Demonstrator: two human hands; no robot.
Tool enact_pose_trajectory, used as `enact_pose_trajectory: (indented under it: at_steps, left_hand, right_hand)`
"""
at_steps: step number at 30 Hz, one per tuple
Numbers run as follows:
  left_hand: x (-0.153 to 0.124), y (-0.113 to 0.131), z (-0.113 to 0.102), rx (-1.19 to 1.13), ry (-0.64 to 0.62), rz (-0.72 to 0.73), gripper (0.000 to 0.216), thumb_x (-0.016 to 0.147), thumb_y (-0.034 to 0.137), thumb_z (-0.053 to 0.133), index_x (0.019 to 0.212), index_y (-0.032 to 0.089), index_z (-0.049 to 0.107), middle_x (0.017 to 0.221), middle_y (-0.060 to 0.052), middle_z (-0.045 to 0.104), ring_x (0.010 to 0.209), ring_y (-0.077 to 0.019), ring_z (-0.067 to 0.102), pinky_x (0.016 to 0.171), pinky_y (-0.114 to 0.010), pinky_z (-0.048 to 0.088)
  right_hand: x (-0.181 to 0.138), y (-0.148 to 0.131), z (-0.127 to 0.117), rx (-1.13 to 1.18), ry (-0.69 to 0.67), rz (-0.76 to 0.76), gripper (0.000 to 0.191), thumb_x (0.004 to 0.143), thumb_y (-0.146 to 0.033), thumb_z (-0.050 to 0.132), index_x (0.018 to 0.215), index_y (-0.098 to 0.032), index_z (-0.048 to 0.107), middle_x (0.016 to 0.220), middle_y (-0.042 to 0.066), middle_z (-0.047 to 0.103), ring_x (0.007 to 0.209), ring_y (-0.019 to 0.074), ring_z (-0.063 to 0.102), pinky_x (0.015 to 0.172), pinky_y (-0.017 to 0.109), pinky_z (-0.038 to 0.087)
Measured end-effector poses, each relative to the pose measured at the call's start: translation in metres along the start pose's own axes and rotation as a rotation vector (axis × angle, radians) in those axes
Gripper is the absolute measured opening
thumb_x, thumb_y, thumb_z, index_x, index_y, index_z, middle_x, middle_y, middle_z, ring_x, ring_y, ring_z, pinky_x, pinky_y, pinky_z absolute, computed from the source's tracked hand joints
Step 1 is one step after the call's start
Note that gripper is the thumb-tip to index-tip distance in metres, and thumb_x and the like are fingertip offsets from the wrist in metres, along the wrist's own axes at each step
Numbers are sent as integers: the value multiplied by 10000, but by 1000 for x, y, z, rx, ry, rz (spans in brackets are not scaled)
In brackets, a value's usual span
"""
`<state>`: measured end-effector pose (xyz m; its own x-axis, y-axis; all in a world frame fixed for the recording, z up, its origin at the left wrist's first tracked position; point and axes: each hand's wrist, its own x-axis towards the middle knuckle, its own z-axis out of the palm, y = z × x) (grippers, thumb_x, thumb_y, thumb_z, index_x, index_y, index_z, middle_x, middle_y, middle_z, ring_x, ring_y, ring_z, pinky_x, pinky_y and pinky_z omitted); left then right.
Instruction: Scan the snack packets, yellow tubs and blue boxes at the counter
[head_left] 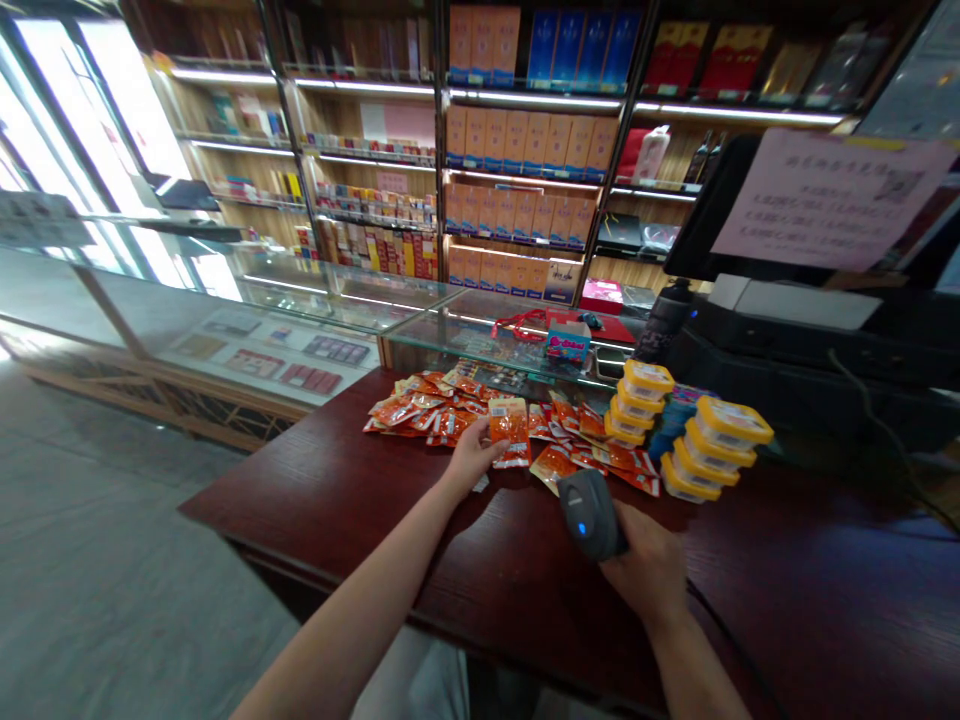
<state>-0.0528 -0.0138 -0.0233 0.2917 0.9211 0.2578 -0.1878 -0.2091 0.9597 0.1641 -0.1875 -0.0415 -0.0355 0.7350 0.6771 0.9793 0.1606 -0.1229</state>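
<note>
Between the thumb and fingers of my left hand (474,456) is an orange snack packet (510,432), its barcode side facing up. My right hand (651,560) grips a dark barcode scanner (591,512) with a blue light lit; its head points toward the packets, and a cable trails from it. A heap of similar packets (420,405) lies to the left of the held one. More loose packets (622,465) are spread to its right, just beyond the scanner. All of them rest on the dark red wooden counter (337,510).
Two stacks of yellow-lidded tubs, a nearer one (712,450) and a farther one (637,400), stand at the right. Behind them are a black bottle (664,320) and a monitor with a pink notice (832,200). A glass display case (427,330) borders the counter's far edge.
</note>
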Motion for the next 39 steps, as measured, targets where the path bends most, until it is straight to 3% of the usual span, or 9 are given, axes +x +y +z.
enact_pose_trajectory:
  at_steps: [3,6,10,13,18,28,32,35,39]
  left_hand:
    - [1,2,9,-48,35,-254,451,564,239,814,955,130,619,736,-34,698,632,-166,657,629,-309,553]
    - [0,6,21,-89,47,-458,304,560,178,808,797,108,631,710,-60,694,614,-167,659,600,-299,562]
    - [-7,11,38,-119,-90,-502,257,589,217,794,777,119,648,781,-79,707,713,-182,677,686,-309,566]
    - [-11,13,42,238,-210,-374,240,598,286,776,738,128,662,696,-57,670,693,-202,650,684,-336,537]
    - [-8,9,36,1000,-88,51,424,525,285,819,916,167,702,826,-69,637,874,-258,593,805,-349,459]
    - [-3,-8,59,1025,-234,150,347,670,388,754,930,161,720,846,-95,624,865,-243,555,784,-323,426]
    - [-1,2,38,1013,-206,199,407,696,398,736,1044,191,694,953,-91,620,923,-236,553,847,-331,429]
    - [5,15,5,1191,-98,228,234,793,222,609,1012,209,692,1032,-92,611,1030,-251,514,940,-373,385]
    - [19,28,-38,1405,26,185,341,802,81,482,1068,209,652,1158,-122,595,1191,-295,421,1019,-452,298]
  right_hand:
    - [0,2,-1,9,46,51,257,782,-252,517,998,-150,614,909,101,712,773,214,659,696,292,464]
    - [2,2,-2,12,26,48,248,785,-267,526,984,-160,630,899,94,716,749,207,657,667,284,460]
    - [5,-2,-6,37,26,58,261,788,-277,524,986,-154,641,894,103,718,743,209,658,666,286,463]
    - [6,-4,-9,52,48,64,258,804,-278,504,976,-147,643,881,110,715,742,216,658,671,295,467]
    - [7,-2,-9,74,62,47,253,796,-281,515,975,-154,641,871,101,719,733,212,665,659,287,475]
    - [2,2,-5,61,107,-32,255,784,-217,521,1004,-140,623,882,104,723,742,207,679,661,278,499]
    - [-1,5,-2,41,65,-39,275,771,-236,540,1013,-146,635,905,110,724,759,212,678,661,278,500]
    - [-1,3,-3,49,57,-17,253,772,-233,527,983,-162,647,907,109,724,748,212,673,646,278,489]
    - [0,-3,-5,73,47,10,244,801,-246,507,987,-156,638,907,106,722,766,212,675,679,282,488]
